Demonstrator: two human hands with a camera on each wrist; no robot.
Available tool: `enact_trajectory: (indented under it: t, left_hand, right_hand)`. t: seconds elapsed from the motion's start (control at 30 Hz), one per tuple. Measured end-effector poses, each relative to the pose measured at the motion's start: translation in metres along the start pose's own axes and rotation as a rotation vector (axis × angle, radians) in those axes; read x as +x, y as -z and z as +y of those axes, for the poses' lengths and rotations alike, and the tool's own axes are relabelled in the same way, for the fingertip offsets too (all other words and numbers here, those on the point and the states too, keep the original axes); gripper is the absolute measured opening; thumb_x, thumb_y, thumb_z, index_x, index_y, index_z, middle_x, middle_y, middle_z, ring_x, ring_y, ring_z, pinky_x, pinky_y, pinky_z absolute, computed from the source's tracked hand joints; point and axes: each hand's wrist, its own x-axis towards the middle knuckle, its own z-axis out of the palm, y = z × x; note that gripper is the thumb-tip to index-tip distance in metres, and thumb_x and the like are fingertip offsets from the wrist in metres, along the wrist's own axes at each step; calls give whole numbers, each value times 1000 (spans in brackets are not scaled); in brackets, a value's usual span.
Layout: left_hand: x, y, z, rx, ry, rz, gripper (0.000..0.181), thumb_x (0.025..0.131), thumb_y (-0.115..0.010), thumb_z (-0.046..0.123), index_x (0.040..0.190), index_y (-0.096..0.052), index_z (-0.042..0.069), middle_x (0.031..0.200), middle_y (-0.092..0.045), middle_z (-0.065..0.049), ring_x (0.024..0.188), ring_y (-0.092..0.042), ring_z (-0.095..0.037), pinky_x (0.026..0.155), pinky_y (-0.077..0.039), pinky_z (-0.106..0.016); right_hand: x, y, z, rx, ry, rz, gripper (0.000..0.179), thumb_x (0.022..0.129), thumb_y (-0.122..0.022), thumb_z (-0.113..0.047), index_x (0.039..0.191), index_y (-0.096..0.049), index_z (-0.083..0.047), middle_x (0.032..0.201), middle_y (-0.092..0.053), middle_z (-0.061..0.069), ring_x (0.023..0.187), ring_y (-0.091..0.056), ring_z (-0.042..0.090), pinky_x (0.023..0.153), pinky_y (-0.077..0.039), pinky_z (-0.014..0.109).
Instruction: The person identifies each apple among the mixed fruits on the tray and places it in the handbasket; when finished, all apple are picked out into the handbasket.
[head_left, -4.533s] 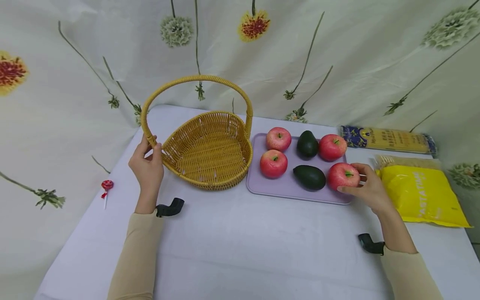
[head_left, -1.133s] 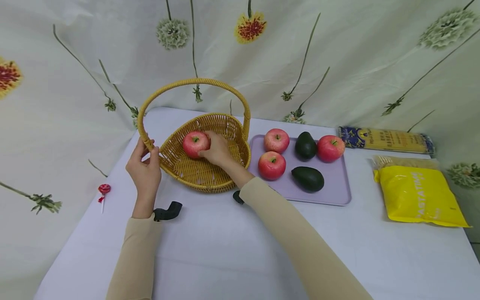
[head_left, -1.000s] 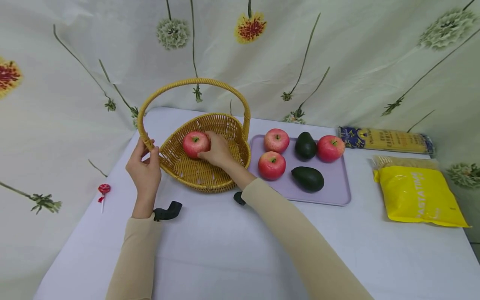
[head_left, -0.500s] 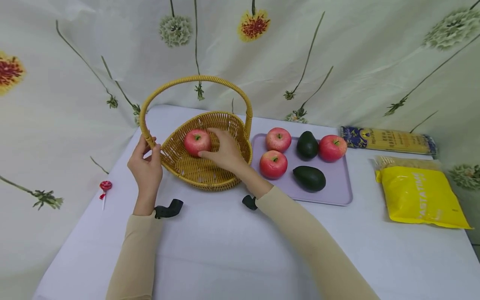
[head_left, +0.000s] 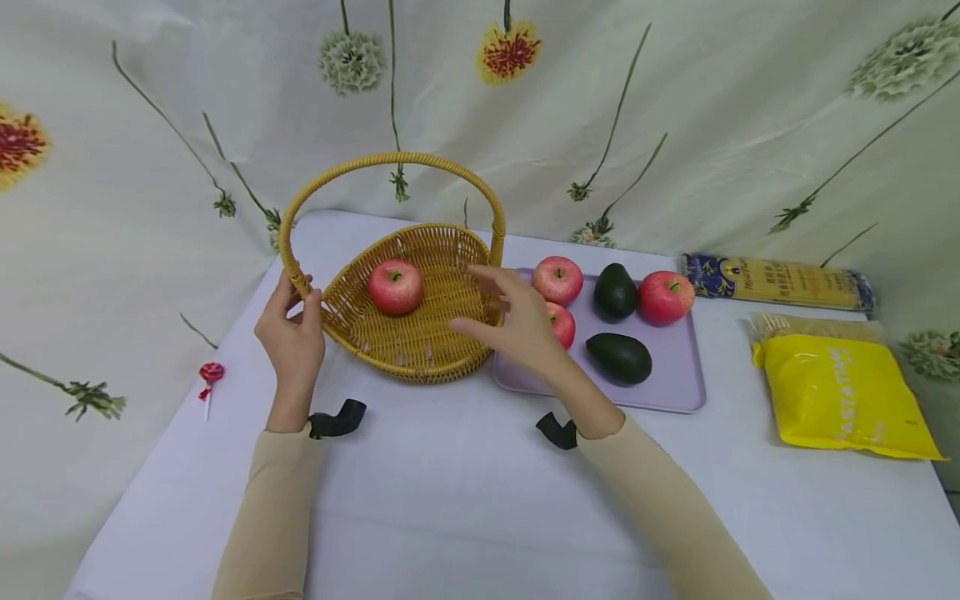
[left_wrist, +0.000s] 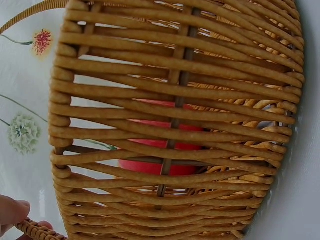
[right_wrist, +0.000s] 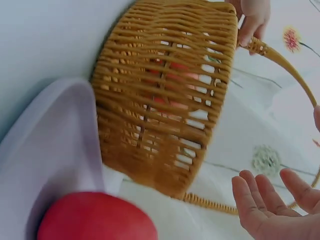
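Our left grip (head_left: 292,335) holds the wicker basket (head_left: 416,337), an apple (head_left: 396,287) inside, by its handle (head_left: 397,157), our right grip (head_left: 519,325) wide nearby.

We count four apples (head_left: 395,287) (one partly hidden), two avocados (head_left: 618,358), two hands (head_left: 292,340), plus one basket (head_left: 423,372), tray (head_left: 672,362), lollipop (head_left: 212,372), bag (head_left: 851,396) and packet (head_left: 780,280).

Wears long, plain beige sleeves (head_left: 273,517), slightly creased, with black, bent attachments (head_left: 337,422) just beyond the cuffs (head_left: 287,442); leaves left hand (head_left: 294,335) and right hand (head_left: 519,323) bare.
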Motion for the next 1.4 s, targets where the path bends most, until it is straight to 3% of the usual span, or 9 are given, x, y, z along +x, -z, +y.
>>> enact_trajectory:
  t: [0.27,0.67,1.17,1.4]
  left_hand:
    - [-1,1,-3,-16,-25,12,42,96,-57,10,138,-57,15,120,-69,-10,105,-63,-12,75,-45,-3]
    - [-1,1,-2,-11,-26,-1,43,97,-57,12,140,-56,19,120,-69,-10,106,-64,-17,75,-46,-4]
    - [0,0,1,-22,-15,-7,43,97,-57,10,140,-55,15,121,-68,-11,107,-63,-19,76,-47,-5]
    - [-1,0,1,-31,-17,-7,43,97,-57,10,140,-56,16,121,-68,-10,107,-64,-24,75,-46,-3]
  right_hand:
    - [-27,31,7,-42,29,91,68,76,-84,-20,136,-54,-12,132,-55,7,121,-53,25,100,-49,46]
    - [-35,64,32,-143,-78,79,74,79,-82,-22,143,-46,-12,140,-47,16,125,-45,32,102,-44,54]
    - [-29,78,64,-185,-202,-11,86,77,-83,-25,150,-37,-14,147,-41,16,126,-47,40,104,-42,56]
    - [-28,76,70,-206,-265,-50,90,77,-83,-30,151,-35,-15,146,-41,16,128,-44,35,101,-45,55]
